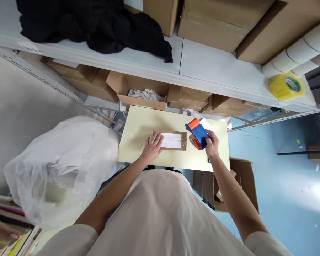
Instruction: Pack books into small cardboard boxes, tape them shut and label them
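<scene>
A flat cardboard piece [184,146] with white strips [171,140] across its middle lies on the pale yellow table [138,122]. My left hand [154,145] rests flat on its left end with the fingers stretched out. Brown tape shows at the piece's right end. My right hand [212,143] is wrapped round a blue and orange tape dispenser [200,134], held just right of the cardboard. A tape roll sits in the dispenser's lower side. Behind it, a white piece of paper [206,124] is partly hidden.
Behind the table stands a shelf [197,64] with cardboard boxes, black cloth [96,25] and a yellow tape roll [286,87]. An open box [142,105] holds white pieces. A large plastic bag [69,160] stands left; an open carton [245,177] sits on the floor right.
</scene>
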`<state>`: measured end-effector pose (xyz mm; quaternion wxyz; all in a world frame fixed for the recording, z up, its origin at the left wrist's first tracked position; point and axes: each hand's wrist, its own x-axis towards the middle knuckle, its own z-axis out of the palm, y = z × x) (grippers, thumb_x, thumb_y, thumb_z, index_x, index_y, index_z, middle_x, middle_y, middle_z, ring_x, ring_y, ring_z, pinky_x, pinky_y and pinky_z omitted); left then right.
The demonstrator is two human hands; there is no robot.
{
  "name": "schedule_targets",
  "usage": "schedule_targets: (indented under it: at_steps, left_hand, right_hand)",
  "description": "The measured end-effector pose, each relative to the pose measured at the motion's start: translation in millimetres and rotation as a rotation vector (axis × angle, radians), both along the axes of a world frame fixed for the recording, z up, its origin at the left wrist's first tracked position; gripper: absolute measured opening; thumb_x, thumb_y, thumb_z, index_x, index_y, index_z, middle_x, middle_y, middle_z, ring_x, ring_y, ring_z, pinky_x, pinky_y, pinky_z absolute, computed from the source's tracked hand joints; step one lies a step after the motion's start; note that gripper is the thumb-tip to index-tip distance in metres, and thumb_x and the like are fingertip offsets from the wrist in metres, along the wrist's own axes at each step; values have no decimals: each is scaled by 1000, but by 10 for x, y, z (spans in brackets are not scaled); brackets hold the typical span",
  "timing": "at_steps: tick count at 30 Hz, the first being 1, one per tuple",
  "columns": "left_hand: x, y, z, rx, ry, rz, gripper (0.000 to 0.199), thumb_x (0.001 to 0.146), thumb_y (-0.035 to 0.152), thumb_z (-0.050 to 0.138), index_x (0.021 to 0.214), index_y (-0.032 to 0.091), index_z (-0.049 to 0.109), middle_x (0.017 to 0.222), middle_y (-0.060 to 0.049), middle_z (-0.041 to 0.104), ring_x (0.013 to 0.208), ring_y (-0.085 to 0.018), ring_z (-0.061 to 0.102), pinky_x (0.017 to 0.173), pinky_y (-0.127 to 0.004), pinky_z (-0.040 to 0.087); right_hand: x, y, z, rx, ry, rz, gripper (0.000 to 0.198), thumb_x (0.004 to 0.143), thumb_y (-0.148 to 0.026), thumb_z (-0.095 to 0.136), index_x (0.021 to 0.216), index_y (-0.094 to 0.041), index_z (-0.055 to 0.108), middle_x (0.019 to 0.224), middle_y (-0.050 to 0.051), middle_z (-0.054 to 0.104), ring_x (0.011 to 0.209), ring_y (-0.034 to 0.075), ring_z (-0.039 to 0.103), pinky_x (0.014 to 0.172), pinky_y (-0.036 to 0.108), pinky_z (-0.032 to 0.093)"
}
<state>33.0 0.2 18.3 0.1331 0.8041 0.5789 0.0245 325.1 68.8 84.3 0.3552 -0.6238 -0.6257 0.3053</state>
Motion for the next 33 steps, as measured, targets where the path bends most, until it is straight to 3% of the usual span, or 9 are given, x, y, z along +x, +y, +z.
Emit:
schedule_targets:
  at_steps: [4, 12, 14, 17, 21, 23, 25, 28, 33]
  left_hand:
    - [-27, -59, -14, -7, -27, -11, 67, 88, 32, 45, 147, 15, 18, 154, -11, 14, 143, -29, 6, 110, -57, 18]
    - [-137, -123, 111, -66, -292, 33, 73, 86, 40, 50, 147, 16, 18, 152, -15, 22, 142, -30, 14, 111, -59, 8]
    - [-130, -104, 170, -62, -485, 147, 70, 87, 44, 45, 146, 17, 20, 151, -16, 26, 141, -30, 18, 111, -57, 10]
    - [-56, 3, 254, -127, -911, 398, 59, 90, 44, 41, 142, 18, 30, 148, -16, 34, 136, -27, 33, 109, -47, 27]
    - [81, 243, 371, -534, -1398, 777, 61, 83, 43, 55, 136, 20, 36, 136, -19, 47, 108, -23, 60, 86, -36, 49]
    - [125, 343, 431, -723, -1503, 842, 52, 80, 39, 60, 126, 20, 47, 123, -16, 57, 92, -18, 65, 77, -31, 51]
    - [146, 409, 476, -803, -1546, 810, 34, 78, 35, 62, 108, 18, 60, 104, -10, 65, 81, -13, 65, 71, -26, 49]
    - [143, 455, 486, -763, -1524, 777, 15, 73, 26, 66, 82, 15, 66, 78, -4, 66, 65, -8, 61, 62, -21, 47]
    - [87, 445, 402, -588, -1402, 791, 8, 68, 19, 68, 74, 13, 67, 61, 0, 64, 54, -8, 58, 55, -20, 46]
  right_hand:
    - [-446, 187, 169, -84, 85, 216, 34, 84, -48, 47, 75, -17, 60, 68, 2, 59, 63, 16, 53, 59, 28, 43]
    - [-705, 372, -25, -204, 52, 416, 38, 81, -53, 51, 71, -17, 59, 66, 2, 58, 60, 14, 51, 56, 27, 40]
    - [-668, 378, -39, -200, 49, 425, 38, 81, -53, 51, 73, -17, 60, 69, 3, 60, 63, 15, 53, 58, 27, 42]
    - [-595, 368, -58, -237, 71, 420, 38, 82, -54, 50, 84, -18, 61, 70, 3, 61, 60, 15, 54, 55, 27, 41]
    - [-516, 344, -107, -258, 95, 400, 39, 81, -56, 49, 89, -19, 59, 64, 1, 59, 55, 16, 52, 50, 27, 40]
    - [-495, 333, -132, -252, 117, 407, 39, 81, -57, 50, 87, -20, 58, 64, 1, 58, 56, 16, 52, 49, 27, 40]
    - [-483, 322, -148, -251, 135, 414, 38, 81, -57, 49, 88, -20, 57, 62, 1, 58, 54, 15, 50, 48, 27, 39]
    - [-482, 307, -132, -242, 116, 422, 39, 82, -57, 48, 90, -19, 56, 60, 0, 56, 49, 14, 47, 45, 26, 36]
    - [-564, 293, 38, -198, -55, 467, 40, 83, -54, 48, 95, -17, 58, 57, 0, 57, 47, 13, 47, 47, 26, 36]
